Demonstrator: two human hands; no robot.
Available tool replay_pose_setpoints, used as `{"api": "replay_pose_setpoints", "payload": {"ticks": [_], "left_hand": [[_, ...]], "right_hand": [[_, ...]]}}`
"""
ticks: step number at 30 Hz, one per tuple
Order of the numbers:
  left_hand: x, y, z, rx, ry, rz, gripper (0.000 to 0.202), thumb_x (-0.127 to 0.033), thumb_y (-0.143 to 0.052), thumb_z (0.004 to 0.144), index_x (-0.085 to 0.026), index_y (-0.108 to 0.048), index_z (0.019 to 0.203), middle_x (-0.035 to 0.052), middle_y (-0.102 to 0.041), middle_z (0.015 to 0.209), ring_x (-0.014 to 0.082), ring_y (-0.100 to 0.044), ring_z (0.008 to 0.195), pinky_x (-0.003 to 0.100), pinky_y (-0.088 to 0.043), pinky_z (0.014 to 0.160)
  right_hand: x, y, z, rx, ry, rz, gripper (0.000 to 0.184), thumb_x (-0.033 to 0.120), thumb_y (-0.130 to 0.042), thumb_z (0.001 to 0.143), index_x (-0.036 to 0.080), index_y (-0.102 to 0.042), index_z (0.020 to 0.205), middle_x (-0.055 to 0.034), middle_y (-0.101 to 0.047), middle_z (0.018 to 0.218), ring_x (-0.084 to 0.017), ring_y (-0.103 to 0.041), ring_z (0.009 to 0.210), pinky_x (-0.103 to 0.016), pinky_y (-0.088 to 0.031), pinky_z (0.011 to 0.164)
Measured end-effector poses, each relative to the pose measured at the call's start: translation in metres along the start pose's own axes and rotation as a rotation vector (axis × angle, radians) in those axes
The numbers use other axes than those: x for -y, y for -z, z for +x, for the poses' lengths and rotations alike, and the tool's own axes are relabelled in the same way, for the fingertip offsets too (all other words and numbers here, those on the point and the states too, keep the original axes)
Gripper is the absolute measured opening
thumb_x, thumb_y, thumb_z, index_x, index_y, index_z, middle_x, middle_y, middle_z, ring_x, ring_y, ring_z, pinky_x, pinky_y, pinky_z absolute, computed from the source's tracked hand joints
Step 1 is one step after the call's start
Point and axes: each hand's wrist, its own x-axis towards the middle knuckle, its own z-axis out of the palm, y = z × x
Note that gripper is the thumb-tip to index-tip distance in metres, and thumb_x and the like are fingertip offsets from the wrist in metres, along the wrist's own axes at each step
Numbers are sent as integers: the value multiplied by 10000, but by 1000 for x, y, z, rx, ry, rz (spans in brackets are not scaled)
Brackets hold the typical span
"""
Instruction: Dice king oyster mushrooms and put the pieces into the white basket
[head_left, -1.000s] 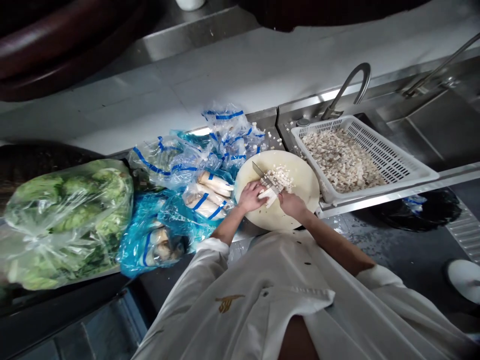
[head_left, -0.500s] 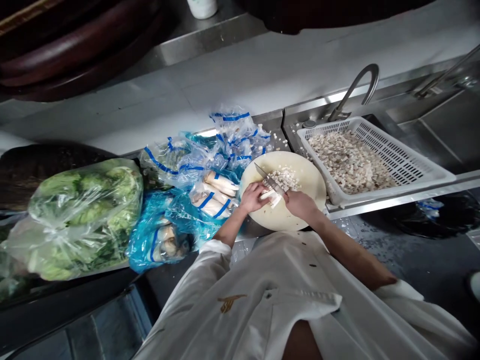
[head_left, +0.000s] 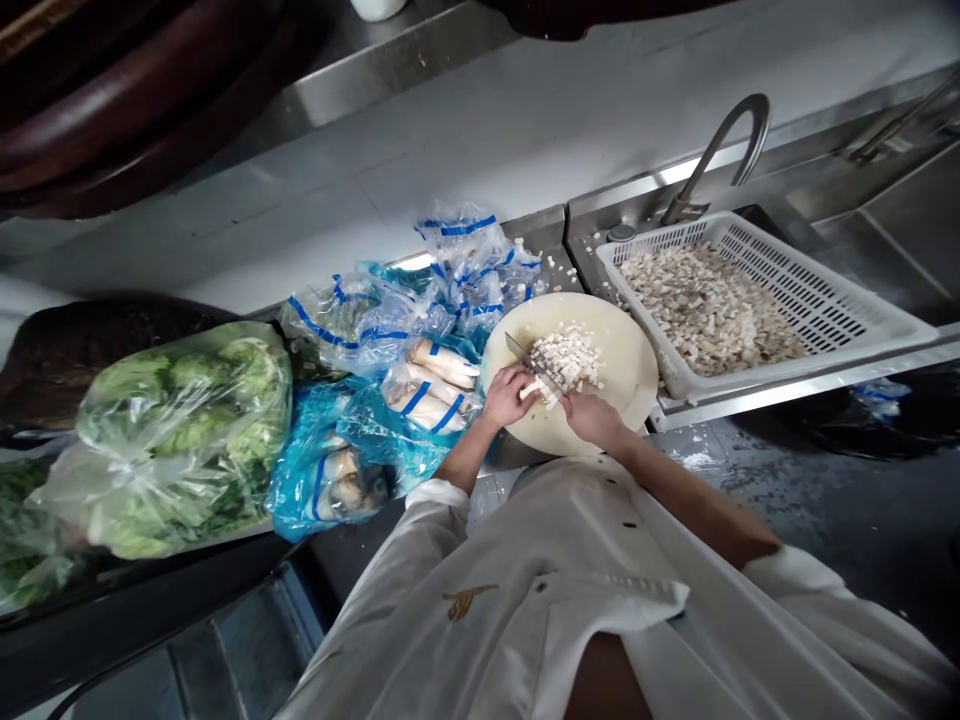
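On a round cream cutting board, my right hand grips the handle of a kitchen knife, its blade slanting up to the left. My left hand is closed on a piece of white mushroom just below the blade. Beyond the knife lies a heap of diced mushroom. Left of the board, whole king oyster mushrooms rest in clear, blue-striped packaging.
A white perforated basket full of chopped mushroom stands at the right beside a faucet. Crumpled plastic bags lie behind the board. Farther left are a blue bag of mushrooms and a clear bag of lettuce.
The pile of diced mushroom has grown, and the piece under my left hand is shorter. Both hands stay close together at the knife. The view has shifted slightly.
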Motion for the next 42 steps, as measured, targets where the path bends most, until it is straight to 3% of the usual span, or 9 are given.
{"api": "replay_pose_setpoints", "payload": {"ticks": [7,12,17,22,27,32,37,42], "left_hand": [[2,1,-10,-54,-77,-32,304,-455,-624,1029,-228,-678,1225,127,-637,1297,295,-558,1313,493,-504,1129],[-3,1,-16,-84,-61,-23,304,-439,-606,1044,-221,-677,1243,120,-662,1282,286,-579,1276,496,-514,1120],[-5,3,-21,-68,-64,-7,308,-436,-577,1058,-224,-683,1255,125,-648,1309,283,-581,1285,504,-515,1125],[-6,-2,-25,-85,-45,7,272,-393,-565,1068,-221,-681,1244,113,-675,1263,284,-572,1283,516,-501,1138],[-3,-1,-32,-106,-50,12,275,-402,-575,1058,-217,-682,1231,121,-661,1270,291,-564,1281,523,-501,1138],[-2,-4,-38,-104,-48,13,254,-391,-573,1056,-214,-693,1193,124,-661,1250,297,-567,1278,532,-506,1122],[-3,-6,-45,-127,-41,6,226,-392,-611,1038,-223,-688,1166,117,-655,1233,287,-576,1258,514,-508,1114],[-3,-7,-50,-124,-23,27,204,-384,-617,1034,-230,-699,1138,114,-651,1244,285,-585,1242,519,-507,1111]], "right_hand": [[-1,0,-8,-65,56,17,526,435,-283,1139,135,-694,1270,-213,-753,1240,-298,-718,1158,-358,-512,988],[2,-6,-11,30,31,33,514,392,-285,1142,109,-690,1283,-222,-748,1232,-311,-724,1151,-376,-521,968],[-3,-2,-16,-48,95,21,507,421,-285,1146,138,-689,1260,-206,-751,1237,-285,-727,1124,-343,-506,966],[-2,-8,-18,37,57,34,495,388,-290,1147,122,-688,1275,-202,-755,1218,-295,-729,1133,-343,-508,950],[-4,-7,-23,0,88,49,514,426,-277,1144,149,-691,1269,-209,-751,1211,-296,-725,1133,-359,-501,959],[-2,-9,-25,87,67,55,490,402,-299,1145,128,-682,1280,-193,-755,1231,-279,-718,1148,-345,-495,965],[-5,-7,-29,3,137,52,486,419,-295,1140,157,-688,1255,-185,-761,1204,-283,-725,1115,-344,-500,944],[-6,-13,-33,93,114,35,477,391,-298,1144,149,-679,1294,-189,-766,1189,-283,-736,1106,-351,-503,941]]}}
